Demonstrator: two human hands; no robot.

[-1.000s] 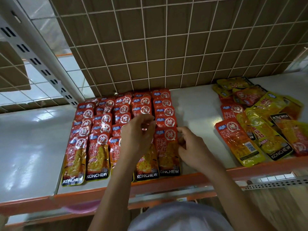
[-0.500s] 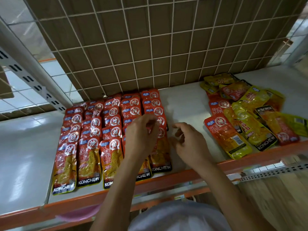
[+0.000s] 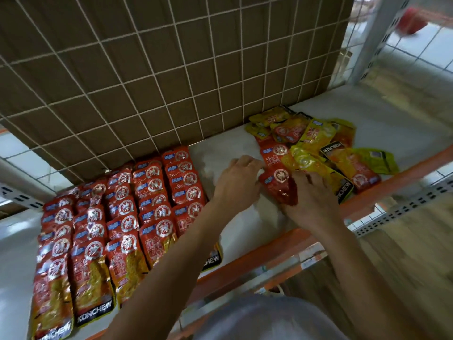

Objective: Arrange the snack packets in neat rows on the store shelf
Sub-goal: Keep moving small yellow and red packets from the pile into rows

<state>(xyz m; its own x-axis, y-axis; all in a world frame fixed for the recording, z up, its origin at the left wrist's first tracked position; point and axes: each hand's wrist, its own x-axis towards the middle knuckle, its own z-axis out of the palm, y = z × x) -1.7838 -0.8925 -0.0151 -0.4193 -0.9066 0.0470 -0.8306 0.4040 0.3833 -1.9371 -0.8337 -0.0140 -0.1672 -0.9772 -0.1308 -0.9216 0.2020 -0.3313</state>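
— Starting at the left, what lies there?
— Red packets [image 3: 122,217], in five rows running front to back on the shelf [image 3: 250,229]. Each one covers the lower part of the one behind. The left arm [image 3: 183,253] crosses the fifth row, so I cannot give a full count per row.
— And the hands?
— Two. The left grip [image 3: 239,177] sits knuckles-up over the bare strip between the rows and the heap. Its fingers are curled, with the tips at the left edge of one red packet [image 3: 277,177]. I cannot tell whether they pinch it.
— The right one?
— The right grip [image 3: 308,192] lies over the lower half of that same packet, fingers across it and thumb along its near edge, holding it.
— Where is that packet?
— It is at the near left corner of the heap [image 3: 318,143], touching it. The heap is one loose pile of red, yellow and orange packets at all angles, roughly a dozen. Overlap and blur hide the exact number.
— The surface and the room?
— The shelf is white with an orange front rail [image 3: 269,244]. Behind it is a white wire grid [image 3: 156,77] with brown cardboard [image 3: 122,57] at its back. A second white shelf [image 3: 14,253] adjoins on the left. One white slotted post [image 3: 375,33] stands at the far right, with pale floor tiles [image 3: 429,45] beyond it.
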